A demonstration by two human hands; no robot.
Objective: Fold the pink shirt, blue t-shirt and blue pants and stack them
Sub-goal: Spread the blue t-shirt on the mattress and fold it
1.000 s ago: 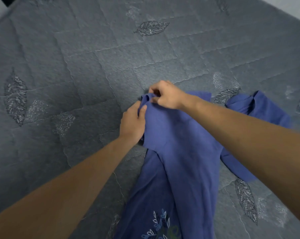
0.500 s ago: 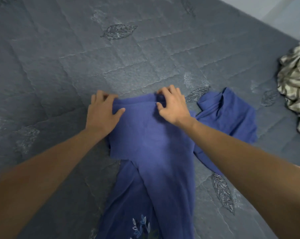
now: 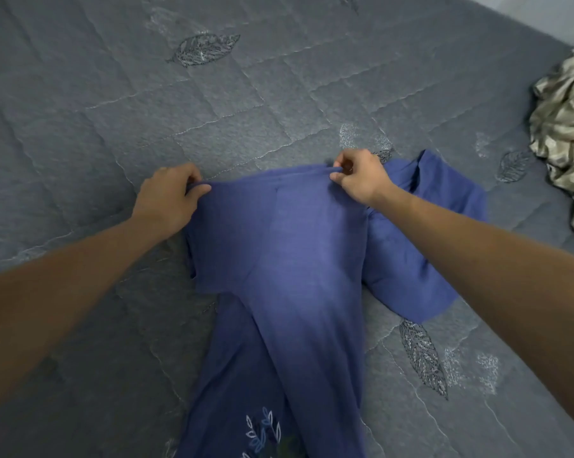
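The blue t-shirt (image 3: 289, 266) lies on the grey quilted bed (image 3: 120, 104), its lower part with a leaf print running toward the person. The left hand (image 3: 170, 196) pinches the far left corner of the upper edge, and the right hand (image 3: 358, 176) pinches the far right corner, fingers curled round the cloth (the edge looks lifted slightly between them). A crumpled beige satin cloth (image 3: 566, 127) sits at the bed's right side.

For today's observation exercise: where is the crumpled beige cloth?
In the head view, the crumpled beige cloth lies at the far right edge of the grey quilt, right of the blue t-shirt.
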